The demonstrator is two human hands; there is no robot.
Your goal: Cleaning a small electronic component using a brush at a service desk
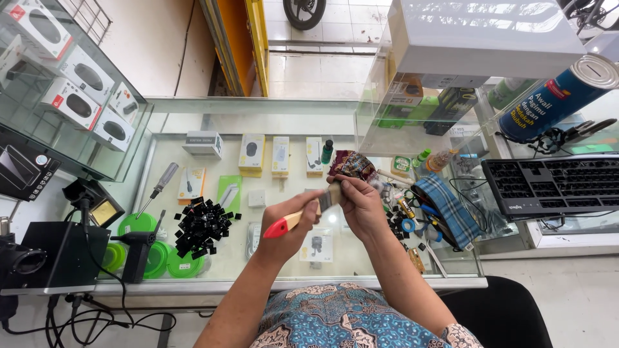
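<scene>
- Paintbrush [303,214] with a red-tipped wooden handle was held up over the middle of the glass counter [361,281], clear of everything lying on it, its bristle end pointing to the far right.
- Left hand [288,227] had its fingers wrapped closed around the handle near the red end, which kept the brush level and steady.
- Right hand [361,205] pinched the bristle end and ferrule with closed fingers (whether something small sat between them could not be told).
- A heap of small black plastic parts [201,225] lay to the left, within reach of the left hand.
- A screwdriver [158,188] lay farther left, out of the way.
- A blue checked pouch [446,209] sat open to the right, beside a black keyboard [554,183].
</scene>
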